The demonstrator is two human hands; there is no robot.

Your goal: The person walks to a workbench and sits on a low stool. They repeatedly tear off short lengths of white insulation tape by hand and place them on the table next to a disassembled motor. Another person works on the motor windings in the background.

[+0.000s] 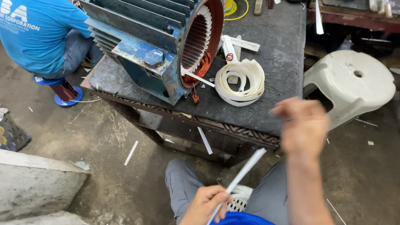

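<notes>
Head view: left hand (pixel 205 203) closed round white strip (pixel 241 175); right hand (pixel 303 125) blurred, seemingly half-open, empty.

White lettering (pixel 18 18) is printed on the back of a co-worker's blue shirt (pixel 39 37) at the upper left. No packages, signs, screens or other labels are visible on the bench.
</notes>
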